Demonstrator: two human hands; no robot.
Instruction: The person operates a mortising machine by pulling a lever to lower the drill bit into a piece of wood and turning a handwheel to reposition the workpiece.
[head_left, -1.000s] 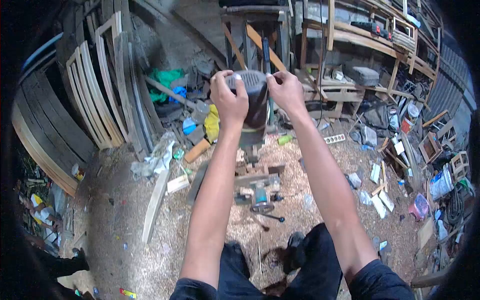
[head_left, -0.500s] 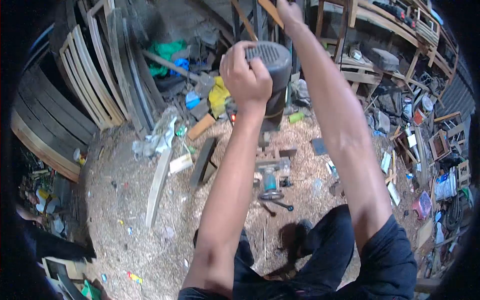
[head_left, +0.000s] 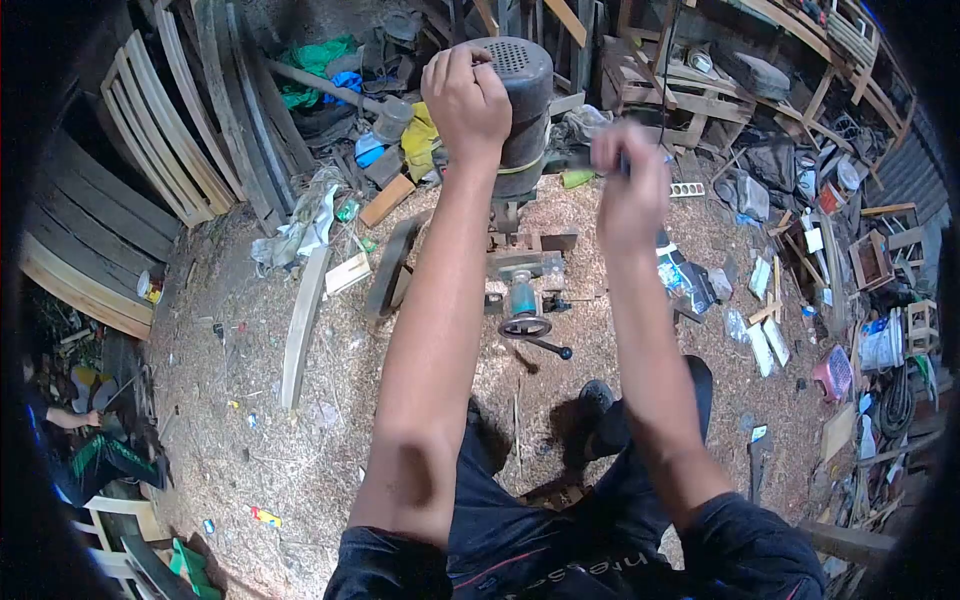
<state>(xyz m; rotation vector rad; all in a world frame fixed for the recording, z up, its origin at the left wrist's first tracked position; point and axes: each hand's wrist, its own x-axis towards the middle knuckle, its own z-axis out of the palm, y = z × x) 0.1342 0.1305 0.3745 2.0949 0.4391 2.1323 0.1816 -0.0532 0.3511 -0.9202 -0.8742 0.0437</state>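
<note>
A dark cylindrical motor housing (head_left: 525, 95) with a perforated top stands upright on a machine. My left hand (head_left: 467, 100) rests against its upper left side, fingers curled over the rim. To the right of the housing my right hand (head_left: 635, 180) is raised, its fingers curled and blurred around something dark that I cannot make out. Below the housing is the machine's vise-like clamp (head_left: 523, 290), with a round handwheel (head_left: 524, 326) and a black-knobbed lever (head_left: 550, 348).
Curved wooden pieces (head_left: 165, 130) lean at the left. Wood shavings cover the floor (head_left: 240, 400). A curved board (head_left: 305, 330) lies left of the machine. Scrap and a pink basket (head_left: 832, 374) are at the right. Another person's hand (head_left: 90, 418) shows at far left.
My right hand has come down from the top of the view to beside the housing. The view has shifted, so the machine appears higher. My left hand remains on the housing.
</note>
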